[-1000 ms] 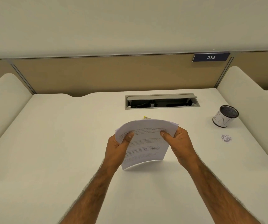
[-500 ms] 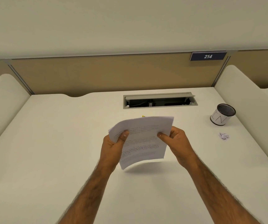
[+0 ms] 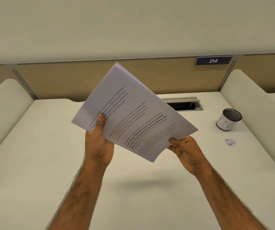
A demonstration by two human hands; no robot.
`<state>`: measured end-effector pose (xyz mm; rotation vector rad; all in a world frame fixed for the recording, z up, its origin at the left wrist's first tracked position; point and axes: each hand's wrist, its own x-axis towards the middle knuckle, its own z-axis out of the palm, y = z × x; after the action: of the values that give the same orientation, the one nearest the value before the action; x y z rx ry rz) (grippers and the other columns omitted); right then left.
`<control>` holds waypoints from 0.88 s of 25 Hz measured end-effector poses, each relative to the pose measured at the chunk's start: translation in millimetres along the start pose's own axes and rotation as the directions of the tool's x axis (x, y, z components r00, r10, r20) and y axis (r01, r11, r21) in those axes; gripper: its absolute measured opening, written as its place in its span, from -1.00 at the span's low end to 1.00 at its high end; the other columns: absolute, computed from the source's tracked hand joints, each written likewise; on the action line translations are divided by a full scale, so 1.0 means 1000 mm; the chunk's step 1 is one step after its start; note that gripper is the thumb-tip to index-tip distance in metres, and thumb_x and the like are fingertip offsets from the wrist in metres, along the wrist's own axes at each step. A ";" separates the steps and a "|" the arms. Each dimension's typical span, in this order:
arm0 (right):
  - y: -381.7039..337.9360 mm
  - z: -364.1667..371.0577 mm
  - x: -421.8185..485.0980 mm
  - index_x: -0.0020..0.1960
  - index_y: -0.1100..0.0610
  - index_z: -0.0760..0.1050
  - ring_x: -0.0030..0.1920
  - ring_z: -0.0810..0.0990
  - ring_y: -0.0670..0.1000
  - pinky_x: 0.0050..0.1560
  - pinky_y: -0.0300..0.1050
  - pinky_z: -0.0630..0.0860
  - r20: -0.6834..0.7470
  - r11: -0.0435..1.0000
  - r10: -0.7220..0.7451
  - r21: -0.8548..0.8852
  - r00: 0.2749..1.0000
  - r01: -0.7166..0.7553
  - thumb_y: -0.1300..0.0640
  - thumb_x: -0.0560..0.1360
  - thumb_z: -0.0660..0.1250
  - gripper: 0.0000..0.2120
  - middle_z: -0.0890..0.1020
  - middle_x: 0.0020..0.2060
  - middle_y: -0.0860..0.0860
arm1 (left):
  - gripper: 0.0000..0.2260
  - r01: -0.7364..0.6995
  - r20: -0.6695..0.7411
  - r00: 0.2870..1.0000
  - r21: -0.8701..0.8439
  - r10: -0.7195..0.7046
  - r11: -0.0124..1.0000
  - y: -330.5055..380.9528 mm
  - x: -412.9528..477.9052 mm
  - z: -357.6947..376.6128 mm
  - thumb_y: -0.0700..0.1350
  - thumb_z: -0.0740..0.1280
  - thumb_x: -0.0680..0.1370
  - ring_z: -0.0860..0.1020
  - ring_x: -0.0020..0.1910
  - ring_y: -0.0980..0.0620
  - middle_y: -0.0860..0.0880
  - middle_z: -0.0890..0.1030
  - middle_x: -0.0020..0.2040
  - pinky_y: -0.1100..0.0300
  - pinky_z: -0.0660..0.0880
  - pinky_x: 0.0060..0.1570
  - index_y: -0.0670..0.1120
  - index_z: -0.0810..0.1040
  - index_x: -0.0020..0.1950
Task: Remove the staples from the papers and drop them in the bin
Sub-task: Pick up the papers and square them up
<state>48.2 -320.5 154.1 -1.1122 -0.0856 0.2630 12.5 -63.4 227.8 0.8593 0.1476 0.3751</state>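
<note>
A stack of printed white papers (image 3: 130, 112) is held up above the white desk (image 3: 33, 163), tilted so one corner points up and away. My left hand (image 3: 98, 143) grips the stack's left edge, thumb on the printed face. My right hand (image 3: 186, 151) pinches the lower right edge. No staple is visible on the sheets. The bin (image 3: 228, 119), a small white cup with a dark mesh inside and letters on its side, stands at the right of the desk. A small pile of loose staples (image 3: 230, 141) lies on the desk just in front of the bin.
A cable hatch (image 3: 183, 103) is set into the desk behind the papers, partly hidden by them. A tan partition with a "214" plate (image 3: 213, 60) runs along the back. White rounded dividers (image 3: 249, 105) close off both sides of the desk.
Both hands have raised the papers higher and closer to the camera and rotated them, so a corner now points up. The right hand has shifted to the lower right edge.
</note>
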 end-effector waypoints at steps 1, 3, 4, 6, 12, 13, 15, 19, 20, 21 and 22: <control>0.001 0.006 0.001 0.24 0.12 0.56 0.17 0.62 0.11 0.19 0.03 0.59 -0.010 0.999 -0.004 0.046 1.000 0.004 0.25 0.38 0.50 -0.57 0.66 0.16 0.12 | -0.66 0.027 -0.008 1.000 -0.008 -0.027 1.000 -0.006 -0.002 0.000 -0.12 0.23 0.71 0.63 0.24 -0.09 -0.07 0.64 0.32 -0.18 0.62 0.19 0.01 0.47 0.49; 0.002 0.014 0.004 0.33 0.16 0.48 0.15 0.63 0.08 0.13 0.00 0.60 -0.064 0.996 -0.015 0.092 0.998 0.021 0.36 0.46 0.38 -0.54 0.65 0.18 0.14 | -0.66 0.064 -0.029 0.998 -0.011 -0.065 0.998 -0.017 -0.006 -0.004 -0.13 0.24 0.70 0.63 0.27 -0.10 -0.09 0.64 0.34 -0.18 0.61 0.19 0.00 0.47 0.48; 0.002 0.015 0.004 0.35 0.17 0.47 0.16 0.63 0.09 0.14 0.01 0.61 -0.090 0.996 -0.018 0.091 0.996 0.026 0.38 0.49 0.34 -0.55 0.64 0.20 0.15 | -0.67 0.065 -0.040 0.997 -0.014 -0.065 0.998 -0.020 -0.006 -0.010 -0.14 0.24 0.70 0.62 0.30 -0.11 -0.09 0.64 0.35 -0.16 0.61 0.22 0.00 0.48 0.47; -0.001 0.009 0.005 0.32 0.15 0.50 0.16 0.64 0.11 0.15 0.05 0.61 -0.147 0.998 -0.015 0.059 0.989 0.023 0.37 0.50 0.33 -0.60 0.64 0.21 0.16 | -0.68 0.064 -0.022 0.998 -0.007 -0.064 0.998 -0.019 -0.001 -0.034 -0.15 0.19 0.71 0.57 0.38 -0.15 -0.13 0.62 0.37 -0.11 0.59 0.27 -0.07 0.47 0.47; -0.006 -0.019 -0.002 0.18 0.09 0.60 0.07 0.68 0.17 0.05 0.09 0.63 -0.202 0.953 -0.030 -0.301 0.979 -0.033 0.28 0.54 0.38 -0.75 0.72 0.05 0.09 | -0.27 0.213 0.100 0.942 0.562 -0.321 0.799 -0.012 0.010 -0.099 0.29 0.60 0.30 0.67 0.20 -0.20 -0.20 0.68 0.25 0.05 0.66 0.07 -0.15 0.63 0.31; -0.005 -0.019 -0.003 0.16 0.09 0.61 0.05 0.69 0.15 0.00 0.03 0.64 -0.199 0.938 -0.033 -0.345 0.980 -0.039 0.27 0.54 0.38 -0.78 0.73 0.02 0.07 | -0.23 0.224 0.098 0.930 0.617 -0.355 0.754 -0.018 0.008 -0.101 0.32 0.63 0.22 0.68 0.19 -0.21 -0.17 0.71 0.20 0.05 0.66 0.07 -0.13 0.65 0.27; 0.000 -0.017 -0.003 0.12 0.07 0.62 0.00 0.71 0.11 -0.07 -0.09 0.64 -0.195 0.915 -0.035 -0.400 0.980 -0.047 0.25 0.53 0.40 -0.81 0.74 -0.02 0.03 | -0.32 0.209 0.101 0.922 0.680 -0.373 0.703 -0.030 0.004 -0.103 0.28 0.62 0.25 0.70 0.15 -0.15 -0.08 0.74 0.14 0.03 0.65 0.09 -0.05 0.65 0.25; 0.003 -0.014 0.002 0.06 0.00 0.64 -0.06 0.72 0.02 -0.06 -0.13 0.66 -0.219 0.895 -0.050 -0.443 0.974 -0.054 0.23 0.52 0.43 -0.82 0.75 -0.07 -0.04 | -0.73 0.171 0.083 0.950 0.668 -0.301 0.724 -0.047 0.001 -0.100 0.01 0.50 0.49 0.72 0.05 0.00 0.04 0.75 0.07 0.05 0.65 0.07 0.07 0.65 0.18; 0.004 -0.015 0.003 0.04 -0.01 0.64 -0.07 0.72 0.00 -0.07 -0.14 0.66 -0.225 0.895 -0.057 -0.444 0.973 -0.051 0.24 0.52 0.43 -0.82 0.75 -0.09 -0.05 | -0.77 0.152 0.067 0.962 0.675 -0.265 0.722 -0.049 0.002 -0.100 0.00 0.50 0.50 0.72 0.02 0.00 0.04 0.76 0.05 0.09 0.66 0.03 0.07 0.66 0.15; 0.005 -0.015 0.003 0.04 -0.01 0.64 -0.08 0.71 0.00 -0.06 -0.14 0.66 -0.230 0.894 -0.064 -0.445 0.971 -0.047 0.24 0.52 0.43 -0.82 0.75 -0.09 -0.05 | -0.78 0.139 0.046 0.972 0.679 -0.231 0.721 -0.051 0.003 -0.101 0.01 0.50 0.49 0.72 0.00 -0.01 0.03 0.76 0.02 0.12 0.66 0.00 0.06 0.68 0.13; 0.006 -0.016 0.004 0.06 0.00 0.63 -0.07 0.70 0.01 -0.04 -0.14 0.65 -0.238 0.892 -0.070 -0.450 0.969 -0.046 0.24 0.52 0.43 -0.82 0.74 -0.08 -0.02 | -0.78 0.132 0.027 0.979 0.675 -0.203 0.726 -0.053 0.004 -0.102 0.03 0.48 0.47 0.71 -0.03 -0.01 0.02 0.76 0.00 0.16 0.65 -0.03 0.05 0.69 0.10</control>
<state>54.4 -330.5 141.5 -1.6030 0.0746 0.0887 2.3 -20.7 121.7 1.5746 0.2765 0.0920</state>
